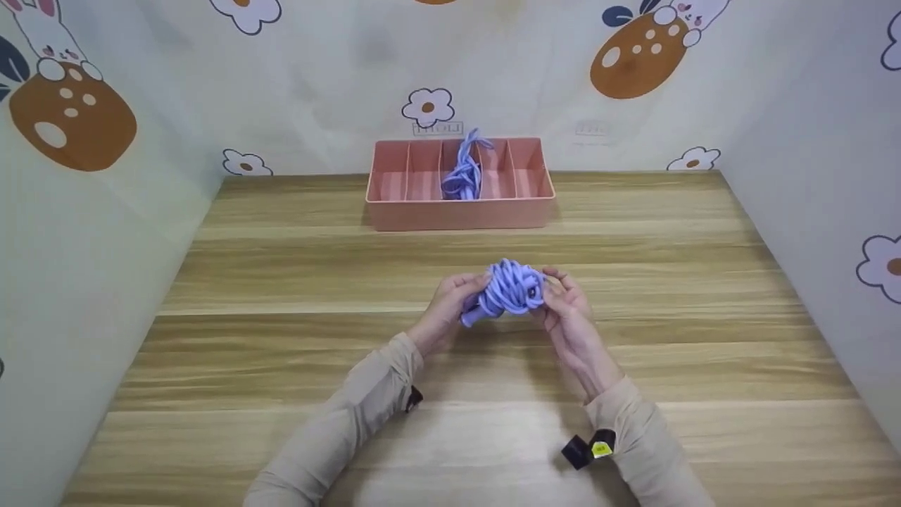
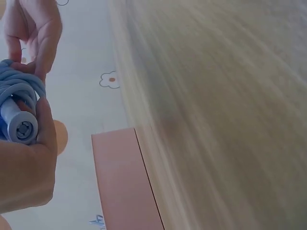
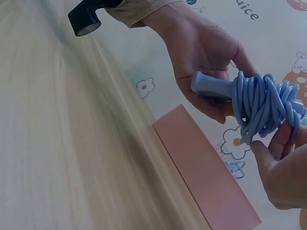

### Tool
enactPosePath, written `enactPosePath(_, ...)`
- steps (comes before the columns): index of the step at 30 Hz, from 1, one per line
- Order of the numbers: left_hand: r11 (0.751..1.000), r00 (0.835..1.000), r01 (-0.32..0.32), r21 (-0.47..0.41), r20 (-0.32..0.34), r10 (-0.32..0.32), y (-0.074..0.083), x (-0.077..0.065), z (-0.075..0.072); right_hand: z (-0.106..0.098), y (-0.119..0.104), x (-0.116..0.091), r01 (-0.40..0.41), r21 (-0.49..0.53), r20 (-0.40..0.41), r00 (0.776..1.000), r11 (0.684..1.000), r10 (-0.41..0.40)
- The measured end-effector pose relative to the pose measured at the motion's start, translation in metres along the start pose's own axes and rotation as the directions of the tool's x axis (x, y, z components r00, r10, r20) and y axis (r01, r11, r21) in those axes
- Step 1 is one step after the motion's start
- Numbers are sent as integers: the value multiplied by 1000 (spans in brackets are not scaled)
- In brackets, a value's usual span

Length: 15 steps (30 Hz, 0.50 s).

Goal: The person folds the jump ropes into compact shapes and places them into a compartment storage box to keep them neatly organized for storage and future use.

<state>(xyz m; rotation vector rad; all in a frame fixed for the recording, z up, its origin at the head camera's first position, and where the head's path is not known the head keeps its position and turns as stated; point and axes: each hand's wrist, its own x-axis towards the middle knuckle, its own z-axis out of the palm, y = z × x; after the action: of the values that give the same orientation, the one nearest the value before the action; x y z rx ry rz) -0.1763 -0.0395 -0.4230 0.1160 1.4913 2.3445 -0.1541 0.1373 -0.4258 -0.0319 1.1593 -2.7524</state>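
Observation:
A periwinkle-blue jump rope [image 1: 512,287] is held above the table between both hands, its cord wound in many loops round its handles. My left hand [image 1: 448,306] grips it at the handle side, where a handle end [image 3: 211,85] sticks out past the coils. At the other end my right hand [image 1: 571,320] pinches the wound cord between thumb and fingers. In the left wrist view the flared handle end [image 2: 22,127] faces the camera beside the left thumb. A second blue jump rope [image 1: 464,172], bundled, stands in the middle compartment of the pink tray [image 1: 461,215].
The divided pink tray sits at the back of the wood-grain table [image 1: 295,274], against the patterned backdrop [image 1: 338,77]. Side walls of the same cloth flank the table. Black wrist cameras [image 1: 577,452] hang at the sleeves.

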Motion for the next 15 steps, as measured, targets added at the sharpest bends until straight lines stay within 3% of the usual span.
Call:
enactPosePath(7,999,999,12,43,-37,-11,-5,4,-5,4,3,0,61,-94,-103,992,994,-70)
enactPosePath(10,999,998,22,43,-64,-19,-5,6,-7,-20,15,11,101,-137,-71,991,985,-111)
enactPosePath(14,998,995,37,43,-89,-33,-2,4,-3,-23,14,10,95,-181,-64,992,979,-108)
enactPosePath(15,998,996,37,47,-88,-33,-3,4,-3,-12,7,4,80,-169,-85,992,982,-95)
